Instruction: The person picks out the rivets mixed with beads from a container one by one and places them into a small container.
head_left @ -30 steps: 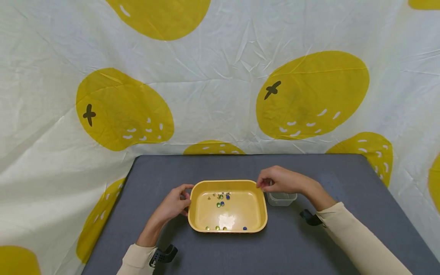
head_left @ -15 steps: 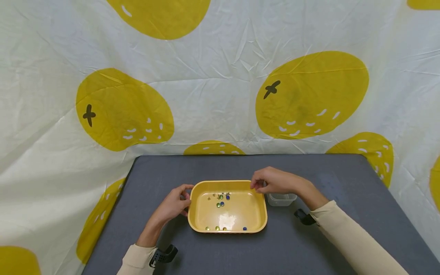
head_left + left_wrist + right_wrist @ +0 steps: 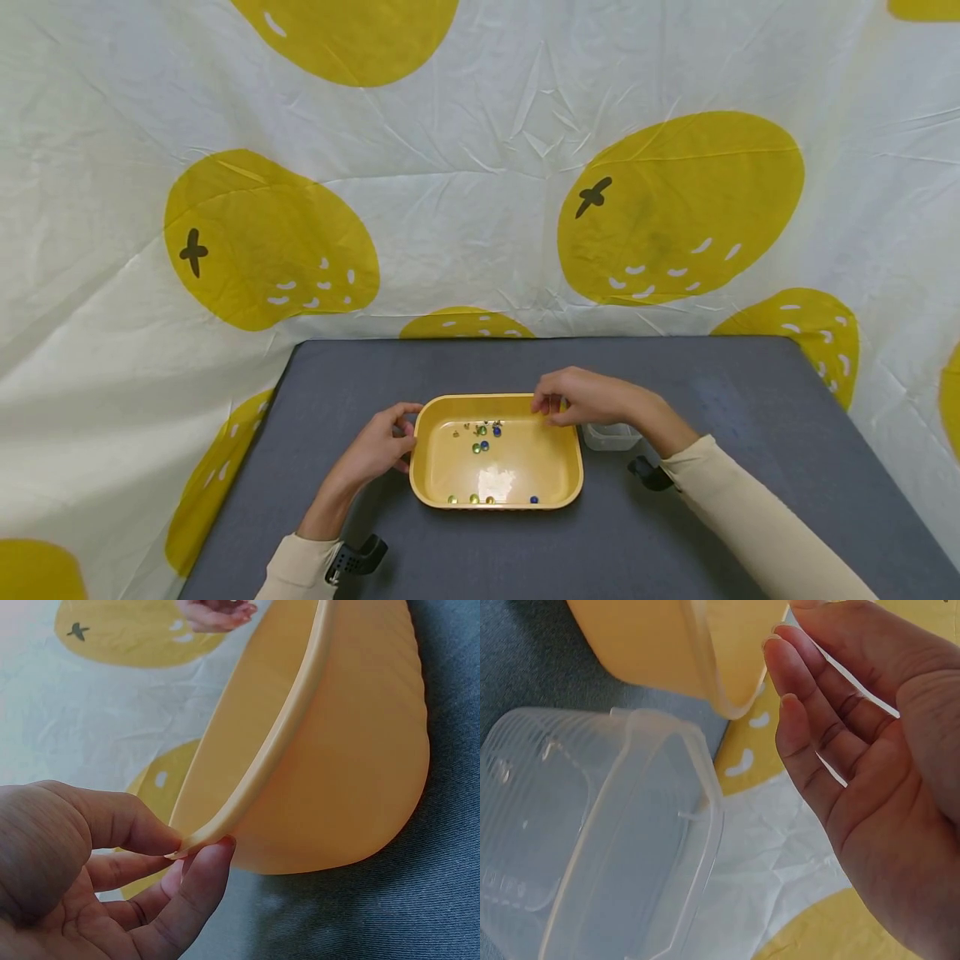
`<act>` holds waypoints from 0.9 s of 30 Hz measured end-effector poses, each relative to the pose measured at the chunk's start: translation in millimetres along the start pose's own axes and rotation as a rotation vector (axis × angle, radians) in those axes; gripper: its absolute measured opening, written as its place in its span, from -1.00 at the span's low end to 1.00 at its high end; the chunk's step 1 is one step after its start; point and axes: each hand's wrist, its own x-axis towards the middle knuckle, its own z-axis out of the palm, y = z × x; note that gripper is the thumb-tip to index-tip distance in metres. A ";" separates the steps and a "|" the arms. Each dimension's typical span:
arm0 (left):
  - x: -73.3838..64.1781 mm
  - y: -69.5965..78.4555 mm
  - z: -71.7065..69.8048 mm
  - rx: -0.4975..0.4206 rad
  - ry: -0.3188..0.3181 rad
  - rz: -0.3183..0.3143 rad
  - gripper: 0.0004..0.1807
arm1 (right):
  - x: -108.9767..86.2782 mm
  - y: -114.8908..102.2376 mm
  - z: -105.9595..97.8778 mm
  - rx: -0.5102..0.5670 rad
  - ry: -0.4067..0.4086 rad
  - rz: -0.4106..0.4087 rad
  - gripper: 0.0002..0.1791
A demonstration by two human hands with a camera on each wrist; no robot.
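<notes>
A white cloth (image 3: 465, 242) with yellow fruit prints is hanging past the left, far and right edges of the grey counter (image 3: 367, 379). Toward the counter's near edge, on the left, a beige left sleeve (image 3: 296, 565) is showing, and a black strap (image 3: 357, 559) is sitting beside its cuff. The left hand (image 3: 378, 446) is pinching the rim at the left end of a yellow tray (image 3: 517, 468); its grip is clamping that rim between thumb and fingers.

The tray is standing near the middle of the counter, slightly closer to the left edge, well apart from the far edge. Inside, a few tiny gold-coloured bits (image 3: 456, 433) are lying toward the far wall, left of the middle, with two green beads (image 3: 476, 448) and two blue beads (image 3: 497, 432) close by. Along the near wall, three yellowish-green beads (image 3: 474, 498) are resting left of a single dark blue bead (image 3: 534, 500).

The right hand (image 3: 581, 396) is hanging over the tray's far right corner, fingers bending; whether its grip is pinching anything I cannot tell, as the right wrist view is cutting off the thumb's tip. A clear container (image 3: 611, 438) is standing just beside the tray's right end. Farther right, a second strap (image 3: 649, 473) and a right sleeve (image 3: 757, 517) are showing.
</notes>
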 end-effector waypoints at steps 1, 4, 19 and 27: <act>-0.2 0.3 0.0 0.000 0.000 -0.001 -0.45 | 1.4 -0.6 0.7 -0.002 -0.004 -0.002 -0.80; 0.5 -0.1 0.0 -0.005 0.002 -0.004 -0.45 | 5.5 -1.7 2.6 -0.007 -0.011 -0.020 -0.79; 0.6 -0.6 0.4 -0.018 0.007 0.010 -0.45 | 23.8 -4.0 13.5 0.045 -0.102 0.000 -0.73; 2.8 -3.1 -0.2 -0.006 0.002 0.000 -0.44 | 32.1 -3.1 20.1 0.067 -0.169 0.018 -0.59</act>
